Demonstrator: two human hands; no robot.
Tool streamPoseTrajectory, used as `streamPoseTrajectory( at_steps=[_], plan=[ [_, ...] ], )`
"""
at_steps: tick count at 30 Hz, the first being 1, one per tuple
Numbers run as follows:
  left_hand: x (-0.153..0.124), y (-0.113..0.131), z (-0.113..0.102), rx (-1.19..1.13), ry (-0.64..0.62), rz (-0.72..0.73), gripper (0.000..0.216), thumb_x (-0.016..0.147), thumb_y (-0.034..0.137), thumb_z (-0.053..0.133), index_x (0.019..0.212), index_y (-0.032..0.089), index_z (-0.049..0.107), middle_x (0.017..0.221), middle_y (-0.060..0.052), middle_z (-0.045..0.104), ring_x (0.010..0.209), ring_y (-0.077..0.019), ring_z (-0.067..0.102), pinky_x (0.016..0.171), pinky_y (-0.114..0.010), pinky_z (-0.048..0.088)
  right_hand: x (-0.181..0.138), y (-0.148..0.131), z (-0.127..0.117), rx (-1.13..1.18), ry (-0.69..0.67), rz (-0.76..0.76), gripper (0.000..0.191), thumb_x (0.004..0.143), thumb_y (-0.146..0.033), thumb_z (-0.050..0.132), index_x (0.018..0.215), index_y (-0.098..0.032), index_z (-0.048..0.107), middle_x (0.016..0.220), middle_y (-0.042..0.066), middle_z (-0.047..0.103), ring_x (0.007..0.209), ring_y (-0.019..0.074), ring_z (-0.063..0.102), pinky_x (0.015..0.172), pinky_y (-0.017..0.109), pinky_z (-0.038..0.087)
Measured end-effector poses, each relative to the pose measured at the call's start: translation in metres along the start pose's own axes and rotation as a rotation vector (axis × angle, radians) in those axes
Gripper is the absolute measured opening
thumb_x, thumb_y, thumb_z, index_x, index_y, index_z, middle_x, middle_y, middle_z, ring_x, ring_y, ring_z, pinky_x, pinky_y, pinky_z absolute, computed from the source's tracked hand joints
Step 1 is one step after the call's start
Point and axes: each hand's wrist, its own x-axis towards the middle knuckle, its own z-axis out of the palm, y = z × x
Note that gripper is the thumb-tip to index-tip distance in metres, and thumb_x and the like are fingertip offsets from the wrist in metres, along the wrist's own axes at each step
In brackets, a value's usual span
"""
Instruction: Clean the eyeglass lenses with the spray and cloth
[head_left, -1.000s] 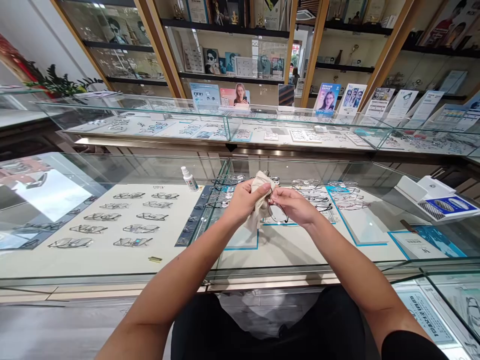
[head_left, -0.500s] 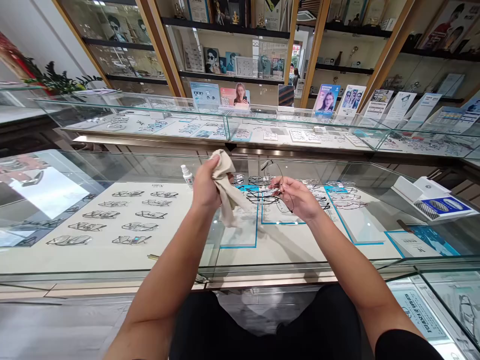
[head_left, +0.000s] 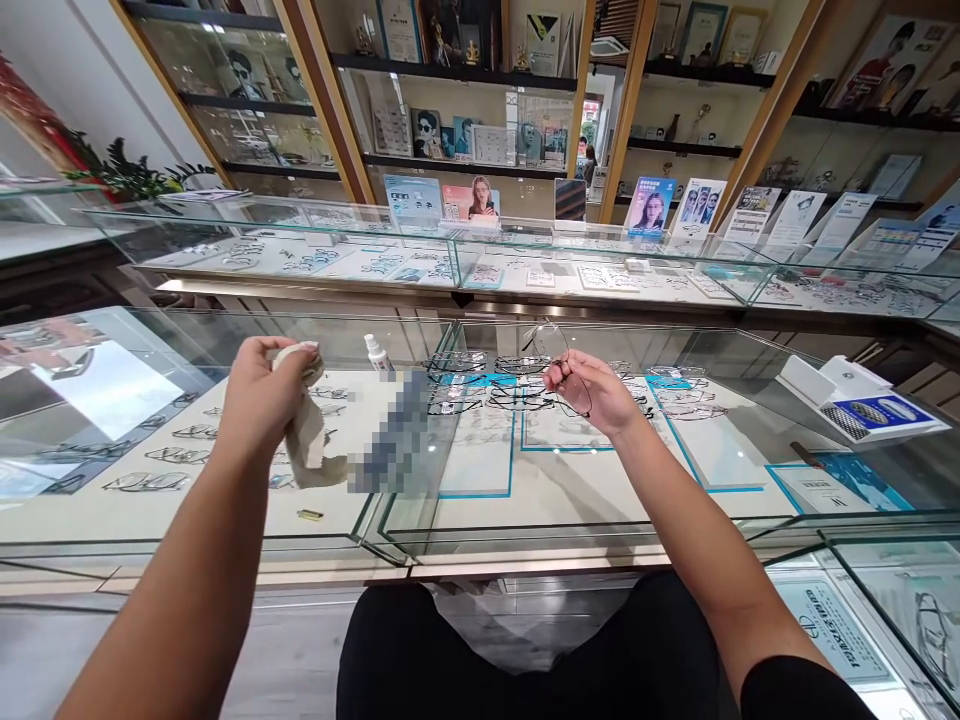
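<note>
My left hand (head_left: 264,395) is closed on a beige cloth (head_left: 306,440), which hangs down over the left part of the glass display case (head_left: 420,520). My right hand (head_left: 596,390) pinches a pair of thin-framed eyeglasses (head_left: 551,345) above the case; its lenses stand upright around the fingertips, and the fingers hide part of the frame. Several rows of eyeglasses (head_left: 517,400) lie under the glass beyond and left of that hand. A small white spray bottle (head_left: 377,354) stands on the case between my hands. A pixelated patch covers the area right of the cloth.
An open white and blue box (head_left: 862,400) sits on the case at the right. A small gold-coloured piece (head_left: 310,515) lies near the front edge at the left. Behind runs a second glass counter (head_left: 450,250) with upright leaflets (head_left: 651,205). Shelves line the back wall.
My left hand has swung left with the cloth, away from the eyeglasses. My right hand, still holding the eyeglasses, has barely moved.
</note>
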Motion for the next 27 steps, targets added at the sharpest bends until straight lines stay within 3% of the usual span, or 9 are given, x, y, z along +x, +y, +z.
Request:
streamPoseTrajectory(
  at_steps=[2,3,4,5,7,11,16,20,27],
  plan=[
    [-0.008,-0.005,-0.015,0.348,0.167,-0.155,0.066,0.071,0.074,0.092,0.091,0.022,0.057,0.061,0.007,0.049,0.064,-0.0157,0.063,0.063,-0.036,0.025,0.001,-0.001,-0.001,-0.004,-0.010,0.015,0.035,0.081,-0.046,0.092,0.079,-0.020,0.068,0.082,0.003,0.067,0.086,0.0174,0.067,0.081,0.030,0.052],
    [-0.013,-0.001,-0.015,0.520,0.234,-0.211,0.074,0.069,0.082,0.089,0.095,0.020,0.059,0.072,0.003,0.056,0.087,-0.0254,0.072,0.070,-0.038,0.026,0.001,-0.002,-0.002,-0.011,-0.013,0.019,0.035,0.080,-0.046,0.093,0.079,-0.020,0.069,0.081,0.003,0.067,0.085,0.0173,0.066,0.081,0.030,0.052],
    [-0.019,0.006,-0.011,0.662,0.273,-0.213,0.078,0.076,0.085,0.083,0.105,0.016,0.063,0.092,-0.004,0.063,0.115,-0.0386,0.070,0.077,-0.043,0.025,0.002,-0.002,-0.004,-0.021,-0.013,0.019,0.035,0.080,-0.045,0.093,0.078,-0.020,0.069,0.080,0.003,0.067,0.083,0.0172,0.065,0.080,0.030,0.052],
    [-0.025,0.017,-0.002,0.753,0.319,-0.159,0.077,0.091,0.082,0.072,0.125,0.013,0.062,0.121,-0.013,0.064,0.141,-0.0498,0.056,0.081,-0.048,0.024,0.002,-0.002,-0.006,-0.032,-0.010,0.016,0.035,0.080,-0.045,0.093,0.078,-0.019,0.069,0.079,0.002,0.066,0.082,0.0172,0.065,0.079,0.030,0.051],
    [-0.034,0.041,0.026,0.794,0.306,-0.020,0.066,0.112,0.065,0.053,0.150,0.011,0.049,0.160,-0.024,0.044,0.159,-0.0519,0.034,0.085,-0.056,0.023,0.003,-0.002,-0.010,-0.049,-0.010,0.001,0.034,0.080,-0.044,0.092,0.077,-0.019,0.069,0.078,0.002,0.065,0.080,0.0170,0.064,0.078,0.030,0.050],
    [-0.039,0.085,0.097,0.586,0.110,0.350,0.057,0.100,0.053,0.074,0.147,0.025,0.059,0.153,-0.013,0.063,0.147,-0.0404,0.056,0.114,-0.067,0.040,0.004,-0.004,-0.017,-0.077,-0.081,0.005,0.035,0.079,-0.043,0.093,0.075,-0.018,0.069,0.081,0.002,0.064,0.076,0.0157,0.062,0.076,0.030,0.046],
    [-0.037,0.125,0.161,0.442,-0.290,0.452,0.076,0.095,0.055,0.081,0.160,0.031,0.051,0.158,-0.012,0.065,0.151,-0.0355,0.057,0.128,-0.057,0.042,0.002,-0.007,-0.017,-0.129,-0.202,0.056,0.040,0.081,-0.046,0.093,0.073,-0.017,0.067,0.079,0.002,0.064,0.073,0.0158,0.061,0.075,0.031,0.045],
    [-0.037,0.141,0.182,0.457,-0.461,0.423,0.087,0.090,0.065,0.083,0.162,0.028,0.051,0.158,-0.014,0.066,0.152,-0.0373,0.055,0.125,-0.055,0.041,0.001,-0.007,-0.017,-0.166,-0.261,0.090,0.041,0.081,-0.047,0.094,0.073,-0.017,0.068,0.077,0.001,0.064,0.074,0.0164,0.063,0.076,0.031,0.046],
    [-0.038,0.142,0.190,0.466,-0.536,0.396,0.062,0.091,0.060,0.085,0.141,0.026,0.071,0.134,-0.013,0.079,0.133,-0.0361,0.065,0.111,-0.052,0.041,0.001,-0.006,-0.016,-0.230,-0.313,0.093,0.044,0.082,-0.053,0.094,0.075,-0.018,0.070,0.079,0.002,0.065,0.073,0.0174,0.065,0.076,0.031,0.048]
  ],
)
